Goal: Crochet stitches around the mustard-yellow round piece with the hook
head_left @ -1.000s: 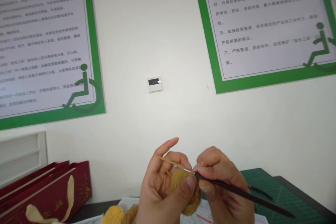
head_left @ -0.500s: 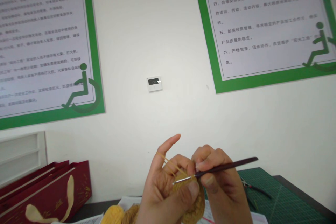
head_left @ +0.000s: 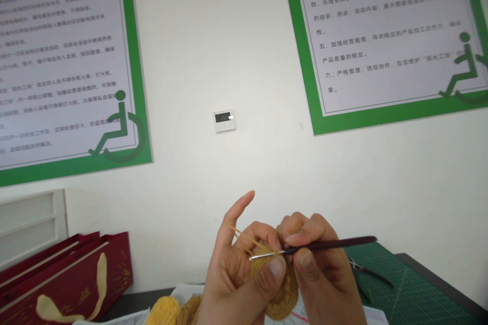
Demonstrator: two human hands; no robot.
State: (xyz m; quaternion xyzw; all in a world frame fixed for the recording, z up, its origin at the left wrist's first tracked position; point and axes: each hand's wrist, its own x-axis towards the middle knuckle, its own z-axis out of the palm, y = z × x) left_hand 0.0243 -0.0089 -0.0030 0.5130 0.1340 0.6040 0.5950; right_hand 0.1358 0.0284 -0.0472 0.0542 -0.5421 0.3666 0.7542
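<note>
My left hand [head_left: 240,269] pinches a round, mustard-coloured piece of crochet [head_left: 284,294] between thumb and fingers. A strand of the same yarn [head_left: 244,236] runs over its raised index finger down to the piece. In my right hand [head_left: 324,269] is a crochet hook [head_left: 331,245] with a dark handle, held between thumb and fingertips. The hook's metal shaft lies across the top of the crochet piece, its tip pointing left, near the yarn. Fingers and thumb cover part of the piece.
Yellow yarn [head_left: 163,310] and brown yarn [head_left: 188,310] lie on papers at the lower left. Dark red gift bags [head_left: 76,284] stand farther left. On the right, pliers [head_left: 371,271] rest on a green cutting mat [head_left: 412,284]. Behind is a white wall with a thermostat [head_left: 224,121].
The hook has turned closer to level, its handle end dropping and its tip rising slightly. My raised left index finger has shifted a little left. Both hands keep their hold.
</note>
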